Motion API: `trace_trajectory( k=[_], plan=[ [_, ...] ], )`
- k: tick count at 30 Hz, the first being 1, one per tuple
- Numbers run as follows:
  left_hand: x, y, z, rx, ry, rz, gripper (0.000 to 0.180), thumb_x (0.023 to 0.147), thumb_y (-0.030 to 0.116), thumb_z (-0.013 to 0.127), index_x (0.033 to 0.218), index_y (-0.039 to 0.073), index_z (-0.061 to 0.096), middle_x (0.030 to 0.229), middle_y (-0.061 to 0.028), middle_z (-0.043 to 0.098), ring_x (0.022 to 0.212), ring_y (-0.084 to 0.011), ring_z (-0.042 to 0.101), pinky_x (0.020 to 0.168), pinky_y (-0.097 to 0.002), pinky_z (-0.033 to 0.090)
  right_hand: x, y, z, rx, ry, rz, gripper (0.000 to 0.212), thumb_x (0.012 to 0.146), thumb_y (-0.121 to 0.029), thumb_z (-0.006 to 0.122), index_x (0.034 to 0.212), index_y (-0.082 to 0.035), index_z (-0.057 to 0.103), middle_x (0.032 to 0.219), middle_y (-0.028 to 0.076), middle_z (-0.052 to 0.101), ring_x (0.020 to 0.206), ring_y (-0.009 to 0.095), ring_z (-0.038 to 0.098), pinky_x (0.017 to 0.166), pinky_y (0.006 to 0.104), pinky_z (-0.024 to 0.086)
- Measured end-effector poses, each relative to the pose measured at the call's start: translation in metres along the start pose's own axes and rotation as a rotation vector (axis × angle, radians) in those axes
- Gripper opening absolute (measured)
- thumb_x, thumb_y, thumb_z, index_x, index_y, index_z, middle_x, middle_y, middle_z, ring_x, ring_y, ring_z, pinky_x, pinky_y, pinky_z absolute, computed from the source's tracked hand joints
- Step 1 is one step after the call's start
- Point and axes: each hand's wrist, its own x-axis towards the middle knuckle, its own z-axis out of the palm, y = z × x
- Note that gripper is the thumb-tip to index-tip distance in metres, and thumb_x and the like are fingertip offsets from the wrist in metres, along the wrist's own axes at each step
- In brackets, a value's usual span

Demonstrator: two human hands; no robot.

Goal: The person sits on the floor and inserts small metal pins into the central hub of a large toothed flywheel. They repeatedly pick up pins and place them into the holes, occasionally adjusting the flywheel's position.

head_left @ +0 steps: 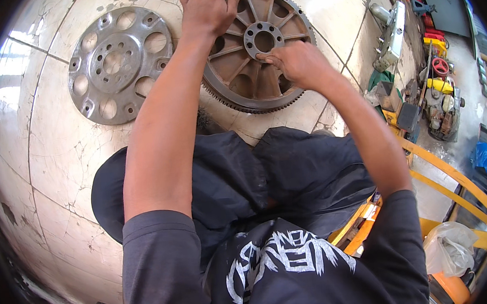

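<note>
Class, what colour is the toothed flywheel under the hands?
Rusty brown flywheel, clearest in the head view.
</note>
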Motion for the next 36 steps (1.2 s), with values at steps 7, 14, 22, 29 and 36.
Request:
trace_trajectory(
  k=[7, 14, 22, 29, 36],
  plan=[
    [0.0, 0.0, 0.001, 0.01, -0.013, -0.019, 0.051, 0.106, 0.048, 0.048, 0.111, 0.004, 0.073, 0.122, -0.0248, 0.071, 0.123, -0.0431, 0.06, 0.11, -0.0599, 0.038, 0.05, -0.027, -0.032, -0.535, -0.28, -0.416, 0.019, 0.085, -0.014, 0.062, 0.087, -0.006, 0.079, 0.085, 0.019, 0.076, 0.081, 0.037, 0.077, 0.066, 0.045, 0.061],
    [-0.001, 0.003, 0.01, 0.074, -0.016, 0.013, 0.059, 0.108, 0.057, 0.043, 0.119, 0.007, 0.073, 0.116, -0.0174, 0.075, 0.12, -0.0346, 0.064, 0.111, -0.0554, 0.032, 0.035, -0.007, 0.022, -0.276, -0.16, -0.159, 0.03, 0.104, -0.024, 0.056, 0.092, -0.005, 0.076, 0.087, 0.02, 0.075, 0.088, 0.035, 0.076, 0.064, 0.0475, 0.059],
    [0.0, 0.004, 0.003, 0.056, -0.063, -0.042, 0.059, 0.108, 0.056, 0.042, 0.123, 0.006, 0.07, 0.122, -0.0191, 0.073, 0.123, -0.0361, 0.062, 0.113, -0.0585, 0.03, 0.083, -0.017, -0.035, -0.656, -0.418, -0.775, 0.025, 0.093, -0.016, 0.059, 0.074, -0.004, 0.07, 0.08, 0.019, 0.071, 0.073, 0.038, 0.072, 0.063, 0.0478, 0.057],
    [0.0, 0.003, -0.001, 0.011, -0.111, -0.042, 0.059, 0.109, 0.055, 0.04, 0.123, 0.007, 0.071, 0.124, -0.0188, 0.073, 0.125, -0.0361, 0.061, 0.113, -0.0595, 0.03, -0.012, -0.024, 0.012, 1.017, 0.081, 0.399, 0.03, 0.111, -0.031, 0.053, 0.1, -0.004, 0.065, 0.07, -0.003, 0.045, 0.055, 0.013, 0.036, 0.05, 0.0299, 0.033],
    [-0.003, -0.001, 0.005, 0.059, -0.085, -0.007, 0.057, 0.109, 0.054, 0.041, 0.121, 0.009, 0.072, 0.125, -0.0177, 0.073, 0.124, -0.035, 0.062, 0.114, -0.056, 0.029, -0.114, -0.032, 0.028, 1.508, 0.062, 0.734, 0.039, 0.112, -0.041, 0.055, 0.104, -0.005, 0.067, 0.067, -0.01, 0.036, 0.054, 0.004, 0.027, 0.05, 0.0232, 0.026]
  ],
)
